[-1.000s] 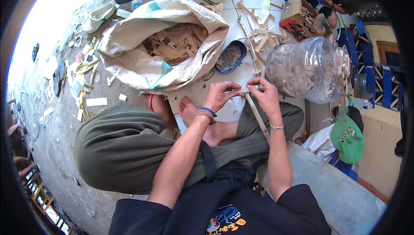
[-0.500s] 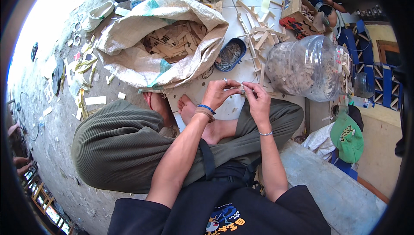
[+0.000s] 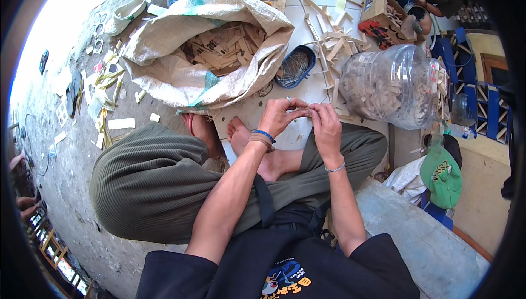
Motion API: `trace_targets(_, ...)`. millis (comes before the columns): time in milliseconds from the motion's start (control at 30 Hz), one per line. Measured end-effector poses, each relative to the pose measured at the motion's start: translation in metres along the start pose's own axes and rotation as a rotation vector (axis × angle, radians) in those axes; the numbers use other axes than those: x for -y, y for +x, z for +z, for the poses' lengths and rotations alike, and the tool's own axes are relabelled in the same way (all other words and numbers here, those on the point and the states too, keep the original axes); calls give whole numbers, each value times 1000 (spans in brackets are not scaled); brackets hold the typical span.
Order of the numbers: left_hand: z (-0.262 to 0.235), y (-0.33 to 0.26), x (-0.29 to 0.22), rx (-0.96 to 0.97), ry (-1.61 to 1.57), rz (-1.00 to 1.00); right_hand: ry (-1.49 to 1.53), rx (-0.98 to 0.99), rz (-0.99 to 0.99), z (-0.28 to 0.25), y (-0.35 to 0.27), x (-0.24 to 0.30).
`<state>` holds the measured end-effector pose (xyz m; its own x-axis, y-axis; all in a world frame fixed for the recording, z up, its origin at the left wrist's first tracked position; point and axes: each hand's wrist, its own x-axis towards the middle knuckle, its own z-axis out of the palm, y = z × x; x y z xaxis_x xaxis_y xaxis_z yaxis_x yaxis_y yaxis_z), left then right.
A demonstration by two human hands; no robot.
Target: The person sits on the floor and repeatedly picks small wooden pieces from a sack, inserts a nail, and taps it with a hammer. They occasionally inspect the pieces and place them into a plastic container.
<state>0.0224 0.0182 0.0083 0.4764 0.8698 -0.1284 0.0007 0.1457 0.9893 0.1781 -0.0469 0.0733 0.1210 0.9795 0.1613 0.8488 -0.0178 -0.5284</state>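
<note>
My left hand point(image 3: 280, 117) and my right hand point(image 3: 327, 127) meet fingertip to fingertip above the tiles, both closed in a pinch. What they hold between them is too small and too covered by the fingers to name. Just beyond sits a blue dish point(image 3: 296, 67) of thin metal pins or nails. A pile of joined thin wooden strips point(image 3: 335, 44) lies farther off to the right of the dish. To the left, a large white woven sack point(image 3: 159, 82) stands with its mouth wide, full of small flat wood pieces point(image 3: 224, 49).
A big clear plastic jug point(image 3: 383, 88) lies on its side at the right, near a cardboard box point(image 3: 377, 14) of wood pieces. A green cap point(image 3: 441, 175) hangs at the right. Scraps and a pale clog point(image 3: 129, 15) litter the ground left. Another person point(image 3: 433, 8) is at the far right.
My fingertips have shifted slightly and stay pinched together, with the right fingers more curled over. The whole view has tilted a little; the surrounding things stay in place.
</note>
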Motion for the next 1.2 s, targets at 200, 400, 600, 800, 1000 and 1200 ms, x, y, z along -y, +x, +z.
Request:
trace_targets(200,0,1,1,-5,-2,25,-232,58,-200,-6,6,3)
trace_targets(400,-1,0,0,-3,24,21,-210,75,-236,-5,9,0)
trace_targets(600,-2,1,-3,26,43,20,-207,94,-242,-6,8,-5)
trace_targets(800,-2,0,-7,21,67,-9,-58,146,-168,-16,10,2)
trace_targets(1000,0,2,0,8,71,1,127,72,9,-24,10,-1)
trace_targets(1200,2,3,8,-11,17,30,284,139,418,-4,11,-32)
